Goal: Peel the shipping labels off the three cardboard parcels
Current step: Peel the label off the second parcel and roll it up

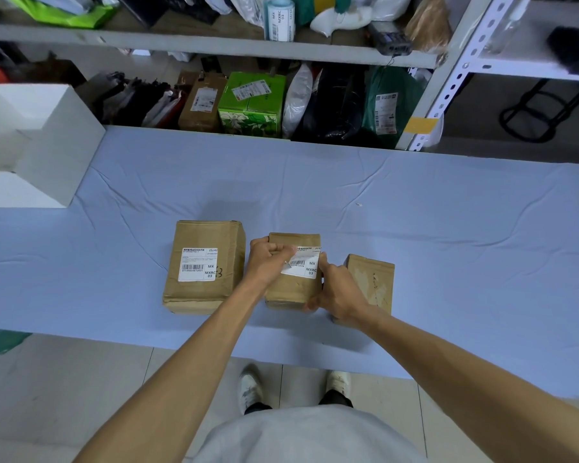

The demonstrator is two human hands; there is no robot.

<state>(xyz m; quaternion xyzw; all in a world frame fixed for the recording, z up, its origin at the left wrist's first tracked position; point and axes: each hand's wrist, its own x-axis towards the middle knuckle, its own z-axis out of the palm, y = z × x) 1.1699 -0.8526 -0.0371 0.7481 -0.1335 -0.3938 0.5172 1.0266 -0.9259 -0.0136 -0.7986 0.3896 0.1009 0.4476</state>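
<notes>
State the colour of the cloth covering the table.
Pale blue; the cloth shows best in the head view.

three parcels [293,272] abreast on table [448,228]

Three cardboard parcels sit in a row near the front edge of the table [448,245]. The left hand [269,262] pinches the curling label [303,267] on the middle parcel [290,292], while the right hand [338,292] grips that parcel's right side. The left parcel [201,295] bears a flat label [199,264]; the right parcel [373,279] shows a torn patch.
</notes>
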